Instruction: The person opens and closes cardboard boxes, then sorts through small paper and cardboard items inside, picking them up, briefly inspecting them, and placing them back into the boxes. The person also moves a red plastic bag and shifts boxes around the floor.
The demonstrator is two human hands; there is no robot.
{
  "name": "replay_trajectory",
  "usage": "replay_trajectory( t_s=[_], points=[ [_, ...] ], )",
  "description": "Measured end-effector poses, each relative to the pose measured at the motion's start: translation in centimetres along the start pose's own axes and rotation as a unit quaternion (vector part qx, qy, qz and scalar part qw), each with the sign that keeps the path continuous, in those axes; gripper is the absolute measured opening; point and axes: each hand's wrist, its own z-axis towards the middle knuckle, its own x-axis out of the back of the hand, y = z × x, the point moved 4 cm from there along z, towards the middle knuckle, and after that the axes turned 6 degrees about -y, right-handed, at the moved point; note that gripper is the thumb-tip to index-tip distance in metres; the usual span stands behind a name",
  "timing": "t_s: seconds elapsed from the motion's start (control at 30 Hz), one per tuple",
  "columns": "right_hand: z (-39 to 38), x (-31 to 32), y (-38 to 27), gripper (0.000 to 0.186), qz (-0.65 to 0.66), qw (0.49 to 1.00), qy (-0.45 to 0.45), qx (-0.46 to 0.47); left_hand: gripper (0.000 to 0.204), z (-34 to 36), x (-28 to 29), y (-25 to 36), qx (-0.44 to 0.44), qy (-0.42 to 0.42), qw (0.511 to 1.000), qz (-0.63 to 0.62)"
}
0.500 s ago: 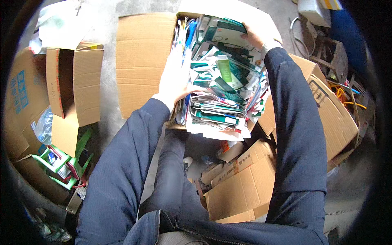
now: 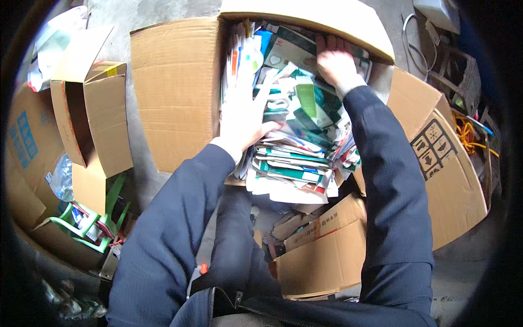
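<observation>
A large cardboard box [image 2: 177, 95] stands in front of me with its flaps spread. Packed inside are flattened small cartons and papers [image 2: 291, 166], mostly white and dark green, with a light green piece [image 2: 306, 101] on top. My left hand [image 2: 239, 120] lies on the papers along the left wall, fingers stretched out and thumb apart. At the far right of the box, my right hand [image 2: 335, 62] rests on a dark green and white flattened carton [image 2: 289, 46]. Its fingers reach toward the far wall, their tips partly in shadow.
Opened cardboard boxes stand on the left [image 2: 109, 120] and right [image 2: 457, 185], another [image 2: 321, 256] by my legs. A green plastic frame [image 2: 90, 240] lies lower left. Orange cord [image 2: 466, 136] and a grey cable [image 2: 414, 41] are at the right.
My right hand has shifted from the upper right rim down onto the cartons inside. My left hand has moved slightly right over the papers. The far flap now stands more over the box.
</observation>
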Motion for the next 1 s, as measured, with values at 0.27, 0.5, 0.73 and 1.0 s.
replay_trajectory(
  t_s=[0.27, 0.5, 0.73, 1.0],
  points=[
    [-7.8, 1.1, -2.6, 0.072, 0.137, 0.965, 0.202, -0.097, 0.115, 1.4, 0.3, 0.9, 0.010, -0.001, 0.998, 0.057],
    [-12.3, 3.1, -1.2, 0.057, 0.337, 0.936, 0.069, -0.072, 0.119, 1.0, 0.8, -0.5, -0.031, -0.002, 0.986, 0.162],
    [-42.2, 11.2, -15.0, 0.038, 0.690, 0.666, 0.181, -0.217, 0.075, -8.5, 7.5, -0.5, -0.128, 0.014, 0.985, 0.118],
    [-78.0, 14.9, -34.7, 0.035, 0.752, 0.521, 0.187, -0.357, 0.048, -36.1, 6.4, -2.3, 0.007, 0.030, 0.975, -0.220]
  ],
)
